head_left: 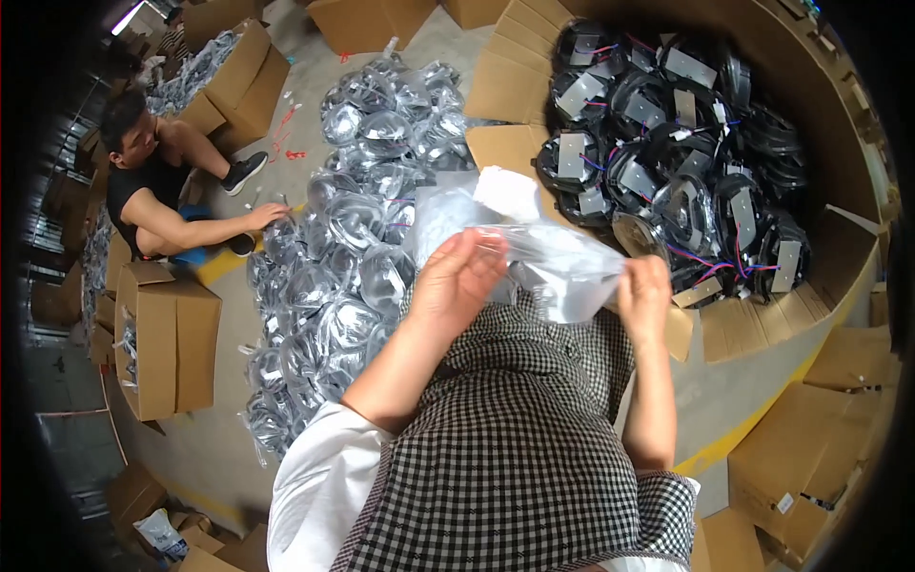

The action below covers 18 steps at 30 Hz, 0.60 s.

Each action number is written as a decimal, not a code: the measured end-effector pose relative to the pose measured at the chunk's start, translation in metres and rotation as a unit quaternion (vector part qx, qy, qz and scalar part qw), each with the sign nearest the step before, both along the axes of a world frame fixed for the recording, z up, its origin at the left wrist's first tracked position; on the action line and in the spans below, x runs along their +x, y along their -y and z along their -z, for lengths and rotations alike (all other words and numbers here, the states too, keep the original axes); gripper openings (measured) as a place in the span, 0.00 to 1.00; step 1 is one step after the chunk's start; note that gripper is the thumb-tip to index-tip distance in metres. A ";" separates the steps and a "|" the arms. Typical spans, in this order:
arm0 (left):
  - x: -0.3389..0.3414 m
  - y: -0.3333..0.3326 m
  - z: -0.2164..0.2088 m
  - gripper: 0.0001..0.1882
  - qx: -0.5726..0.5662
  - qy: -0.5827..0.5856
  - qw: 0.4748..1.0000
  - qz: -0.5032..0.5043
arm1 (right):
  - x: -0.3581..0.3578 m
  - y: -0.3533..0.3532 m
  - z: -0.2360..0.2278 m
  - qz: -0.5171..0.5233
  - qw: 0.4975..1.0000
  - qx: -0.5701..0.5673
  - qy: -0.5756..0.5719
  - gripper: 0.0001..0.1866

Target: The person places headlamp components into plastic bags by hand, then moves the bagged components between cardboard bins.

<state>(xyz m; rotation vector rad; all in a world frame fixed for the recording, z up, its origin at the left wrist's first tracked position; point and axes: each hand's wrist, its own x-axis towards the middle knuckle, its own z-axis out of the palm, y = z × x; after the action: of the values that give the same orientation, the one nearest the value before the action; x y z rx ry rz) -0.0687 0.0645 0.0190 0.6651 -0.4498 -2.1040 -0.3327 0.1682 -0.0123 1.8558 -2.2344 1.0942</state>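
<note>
A clear plastic bag (pixel 570 262) is stretched between my two hands in front of my checked apron. My left hand (pixel 457 276) grips one end of it, the fingers partly behind the thin film. At the other end, my right hand (pixel 644 291) pinches the edge of the bag. Nothing can be seen inside the bag. Just beyond my left hand lie more clear bags (pixel 440 214) in a loose stack, with a white crumpled piece (pixel 507 194) beside them.
Right of me, a large open carton (pixel 510 71) holds several round black units (pixel 658 114) with metal boxes and wires. Several bagged round units (pixel 353 219) cover the floor at left. A person (pixel 157 205) sits beyond, one hand touching them. Another carton (pixel 176 338) stands nearby.
</note>
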 end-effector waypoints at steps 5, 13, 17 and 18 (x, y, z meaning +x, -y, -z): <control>0.056 0.029 -0.026 0.10 -0.043 -0.226 0.972 -0.047 | -0.061 -0.020 0.005 0.136 0.963 0.140 -0.184 0.04; 0.026 0.029 -0.059 0.09 -0.121 -0.206 0.962 0.136 | 0.035 0.025 -0.105 -0.173 0.975 -0.111 0.085 0.32; 0.006 0.023 -0.075 0.19 -0.385 0.137 0.880 0.243 | 0.050 0.040 -0.100 -0.236 0.964 0.114 0.049 0.29; 0.006 0.032 -0.076 0.18 -0.531 0.464 0.685 0.182 | 0.043 0.040 -0.092 -0.203 0.953 0.218 0.058 0.25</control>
<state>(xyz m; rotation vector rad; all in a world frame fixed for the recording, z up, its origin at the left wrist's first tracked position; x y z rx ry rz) -0.0627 0.0329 0.0954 0.8755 -2.2926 -1.2217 -0.2893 0.1286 0.0794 2.5812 -2.3728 0.8021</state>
